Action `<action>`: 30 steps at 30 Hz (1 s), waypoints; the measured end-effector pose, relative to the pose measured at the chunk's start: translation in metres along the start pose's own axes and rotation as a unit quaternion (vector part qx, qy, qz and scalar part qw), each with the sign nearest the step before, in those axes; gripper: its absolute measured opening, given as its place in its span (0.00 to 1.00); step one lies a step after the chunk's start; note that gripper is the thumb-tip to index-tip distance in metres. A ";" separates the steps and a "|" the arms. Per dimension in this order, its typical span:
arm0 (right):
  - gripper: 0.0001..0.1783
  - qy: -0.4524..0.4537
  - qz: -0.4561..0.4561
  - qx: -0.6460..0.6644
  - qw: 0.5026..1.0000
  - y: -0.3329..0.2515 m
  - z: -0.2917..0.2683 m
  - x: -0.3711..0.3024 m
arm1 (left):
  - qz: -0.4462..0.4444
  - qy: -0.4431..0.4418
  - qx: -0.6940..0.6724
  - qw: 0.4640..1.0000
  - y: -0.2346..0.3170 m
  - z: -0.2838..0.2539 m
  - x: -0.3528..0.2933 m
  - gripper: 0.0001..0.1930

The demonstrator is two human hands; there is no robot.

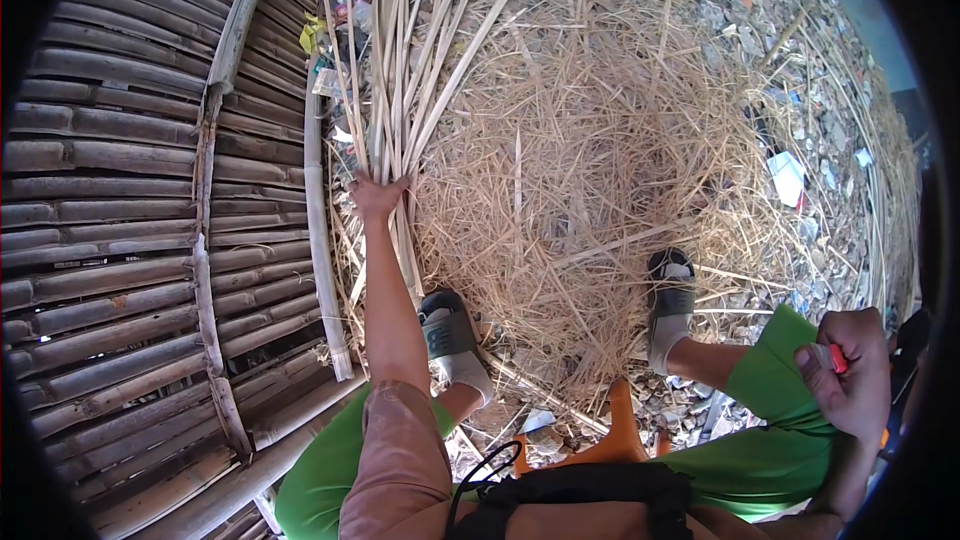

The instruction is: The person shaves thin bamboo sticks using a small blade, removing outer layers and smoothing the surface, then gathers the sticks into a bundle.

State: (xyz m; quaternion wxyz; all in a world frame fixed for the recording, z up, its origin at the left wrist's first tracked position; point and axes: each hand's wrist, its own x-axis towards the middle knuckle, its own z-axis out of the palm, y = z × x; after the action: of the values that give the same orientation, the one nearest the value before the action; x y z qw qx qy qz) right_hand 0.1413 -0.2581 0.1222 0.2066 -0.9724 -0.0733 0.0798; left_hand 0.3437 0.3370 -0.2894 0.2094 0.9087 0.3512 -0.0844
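My left arm stretches forward along the left side, and my left hand [378,196] is closed around part of a bundle of long, pale bamboo strips [402,80]. The strips fan out away from me, and their near ends run past my wrist toward my left foot. The undersides of my fingers are hidden. Over my right knee, my right hand [856,380] is closed on a small red object [837,358] with a pale part beside it; most of it is covered by the fingers, so its kind is unclear.
A slatted bamboo frame [130,210] fills the left side. Thin bamboo shavings [570,160] cover the ground between and beyond my feet. Litter and rubble [790,180] lie to the right. Part of an orange plastic seat [622,430] shows between my legs.
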 end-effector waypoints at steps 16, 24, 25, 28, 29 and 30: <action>0.19 -0.013 0.036 -0.046 0.998 -0.010 0.007 0.002 | 0.089 0.082 0.094 0.988 0.058 0.011 -0.041 0.48; 0.21 0.004 0.018 -0.068 0.998 -0.010 0.007 0.005 | 0.080 -0.026 0.091 0.992 0.070 0.006 -0.007 0.45; 0.21 -0.012 0.029 -0.059 0.998 -0.011 0.005 0.007 | 0.098 -0.017 0.089 0.991 0.062 0.005 -0.006 0.42; 0.22 -0.008 0.029 -0.054 0.998 -0.007 0.008 0.007 | 0.125 0.005 0.102 0.987 0.056 0.006 0.005 0.42; 0.22 0.004 0.022 -0.057 0.998 -0.007 0.007 0.008 | 0.111 -0.006 0.081 0.990 0.059 0.007 0.007 0.42; 0.22 0.015 0.016 -0.058 0.998 -0.006 0.008 0.007 | 0.112 -0.007 0.083 0.990 0.056 0.006 0.007 0.42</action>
State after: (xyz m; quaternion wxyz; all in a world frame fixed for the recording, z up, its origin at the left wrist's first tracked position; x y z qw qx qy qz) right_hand 0.1459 -0.2483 0.1161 0.1493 -0.9849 -0.0591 0.0641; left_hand 0.3863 0.3017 -0.2786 0.1437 0.9558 0.2377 -0.0961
